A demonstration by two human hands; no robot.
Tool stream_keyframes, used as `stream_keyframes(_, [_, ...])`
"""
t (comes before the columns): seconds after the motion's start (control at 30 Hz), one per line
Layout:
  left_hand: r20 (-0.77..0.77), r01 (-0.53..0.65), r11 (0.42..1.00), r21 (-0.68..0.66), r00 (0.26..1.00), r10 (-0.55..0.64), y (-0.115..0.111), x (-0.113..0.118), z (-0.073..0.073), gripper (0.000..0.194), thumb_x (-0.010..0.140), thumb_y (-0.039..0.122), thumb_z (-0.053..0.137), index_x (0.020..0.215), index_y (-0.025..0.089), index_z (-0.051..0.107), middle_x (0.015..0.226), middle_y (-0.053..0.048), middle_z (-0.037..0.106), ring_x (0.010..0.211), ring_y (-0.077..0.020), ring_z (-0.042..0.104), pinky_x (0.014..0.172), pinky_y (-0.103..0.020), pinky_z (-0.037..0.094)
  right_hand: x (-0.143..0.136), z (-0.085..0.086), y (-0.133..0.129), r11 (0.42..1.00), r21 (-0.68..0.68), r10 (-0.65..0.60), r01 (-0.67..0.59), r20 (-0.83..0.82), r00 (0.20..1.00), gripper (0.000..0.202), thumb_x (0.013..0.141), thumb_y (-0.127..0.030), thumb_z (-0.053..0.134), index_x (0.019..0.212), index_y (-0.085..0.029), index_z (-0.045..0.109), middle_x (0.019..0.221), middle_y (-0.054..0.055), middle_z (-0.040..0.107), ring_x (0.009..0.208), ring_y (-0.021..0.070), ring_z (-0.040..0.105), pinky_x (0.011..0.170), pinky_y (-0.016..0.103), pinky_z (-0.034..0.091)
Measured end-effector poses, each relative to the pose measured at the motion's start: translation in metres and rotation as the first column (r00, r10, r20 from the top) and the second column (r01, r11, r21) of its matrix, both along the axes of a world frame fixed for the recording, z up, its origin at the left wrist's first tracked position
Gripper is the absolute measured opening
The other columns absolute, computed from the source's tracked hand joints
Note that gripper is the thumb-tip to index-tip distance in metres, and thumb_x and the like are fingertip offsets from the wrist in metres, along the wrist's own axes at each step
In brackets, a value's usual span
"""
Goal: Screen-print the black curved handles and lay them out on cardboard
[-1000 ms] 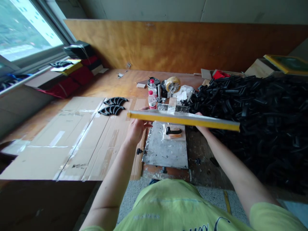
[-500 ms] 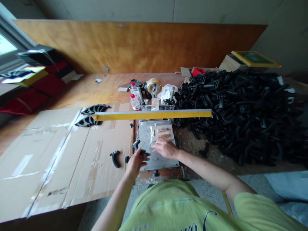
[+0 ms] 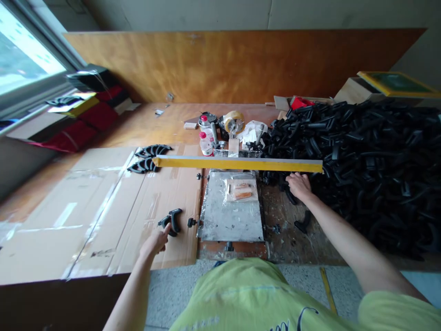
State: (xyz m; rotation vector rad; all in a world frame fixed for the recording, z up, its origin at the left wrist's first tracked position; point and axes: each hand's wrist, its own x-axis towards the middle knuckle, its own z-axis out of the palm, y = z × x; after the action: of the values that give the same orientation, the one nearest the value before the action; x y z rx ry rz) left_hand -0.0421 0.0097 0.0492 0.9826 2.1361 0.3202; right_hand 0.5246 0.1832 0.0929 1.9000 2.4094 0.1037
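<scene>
Two curved black handles (image 3: 175, 220) lie close together on the cardboard (image 3: 131, 239) — my left hand (image 3: 156, 241) is at the left one, index finger extended, grip unclear. My right hand (image 3: 299, 185), fingers bent, is at the left edge of the black heap (image 3: 365, 174) — cannot tell whether it pinches a piece. Between my hands sits the metal plate (image 3: 230, 220), a yellow bar (image 3: 237, 164) spanning beyond it.

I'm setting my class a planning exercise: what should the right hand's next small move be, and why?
Probably the right hand should lift the curved black part beside it. That hand is at the edge of the black pile, the small pad on the metal plate bears no black part, and the left hand is away at two black parts on the cardboard.
</scene>
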Motion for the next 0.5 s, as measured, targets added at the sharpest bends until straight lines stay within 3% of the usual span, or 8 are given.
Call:
stream_keyframes(0.07, [0.036,0.017,0.998,0.052,0.999,-0.019,0.019,0.012,0.024,0.051,0.079,0.066,0.042,0.074,0.018,0.060,0.042,-0.001,0.049,0.035,-0.0171,0.047,0.039,-0.028,0.038,-0.031,0.000,-0.008,0.992,0.029,0.127,-0.124,-0.173,0.977,0.021,0.086,-0.015,0.055,0.101,-0.020,0.069,0.104,0.008,0.066,0.102,0.0230,0.051,0.083,0.035,0.033])
stream_keyframes(0.13, [0.122,0.002,0.977,0.213,0.992,-0.029,0.046,0.035,0.055,0.053,0.081,0.067,0.041,0.084,0.017,0.060,0.050,-0.001,0.054,0.041,-0.0147,0.050,0.042,-0.025,0.039,-0.075,-0.005,-0.015,0.967,0.071,0.253,-0.243,-0.329,0.910,0.022,0.088,-0.020,0.056,0.106,-0.021,0.069,0.105,0.006,0.066,0.100,0.0211,0.051,0.082,0.034,0.035])
stream_keyframes(0.23, [0.364,-0.105,0.807,0.582,0.920,-0.143,0.089,0.084,0.113,0.056,0.083,0.066,0.044,0.109,0.018,0.058,0.064,0.000,0.061,0.050,-0.0116,0.053,0.047,-0.022,0.043,-0.141,-0.014,-0.023,0.924,0.131,0.380,-0.358,-0.408,0.830,0.026,0.092,-0.021,0.052,0.112,-0.020,0.068,0.103,0.007,0.067,0.098,0.0213,0.051,0.084,0.034,0.036])
stream_keyframes(0.3, [0.491,-0.225,0.667,0.711,0.837,-0.241,0.112,0.117,0.148,0.055,0.084,0.064,0.045,0.113,0.019,0.057,0.066,0.000,0.061,0.049,-0.0104,0.053,0.048,-0.021,0.044,-0.169,-0.018,-0.027,0.912,0.142,0.409,-0.386,-0.410,0.815,0.028,0.093,-0.020,0.049,0.113,-0.019,0.067,0.100,0.008,0.066,0.099,0.0221,0.051,0.085,0.034,0.037])
stream_keyframes(0.33, [0.532,-0.263,0.631,0.729,0.799,-0.281,0.119,0.130,0.163,0.053,0.085,0.063,0.044,0.108,0.017,0.059,0.065,0.000,0.061,0.049,-0.0099,0.052,0.048,-0.021,0.043,-0.177,-0.018,-0.028,0.911,0.144,0.411,-0.387,-0.405,0.817,0.029,0.093,-0.019,0.047,0.114,-0.019,0.067,0.100,0.008,0.066,0.100,0.0225,0.051,0.085,0.034,0.037])
stream_keyframes(0.4, [0.575,-0.301,0.609,0.733,0.753,-0.320,0.127,0.147,0.182,0.051,0.087,0.060,0.043,0.097,0.015,0.063,0.059,-0.001,0.058,0.047,-0.0096,0.050,0.046,-0.020,0.041,-0.181,-0.018,-0.031,0.914,0.145,0.406,-0.380,-0.394,0.825,0.031,0.094,-0.019,0.045,0.116,-0.021,0.066,0.106,0.009,0.065,0.103,0.0230,0.051,0.087,0.035,0.038])
stream_keyframes(0.5, [0.587,-0.302,0.617,0.727,0.739,-0.330,0.118,0.151,0.184,0.053,0.086,0.060,0.043,0.098,0.014,0.065,0.060,-0.001,0.060,0.047,-0.0099,0.050,0.045,-0.020,0.040,-0.163,-0.015,-0.031,0.930,0.137,0.367,-0.342,-0.419,0.830,0.035,0.091,-0.020,0.049,0.121,-0.026,0.064,0.121,0.007,0.062,0.110,0.0240,0.051,0.094,0.038,0.038])
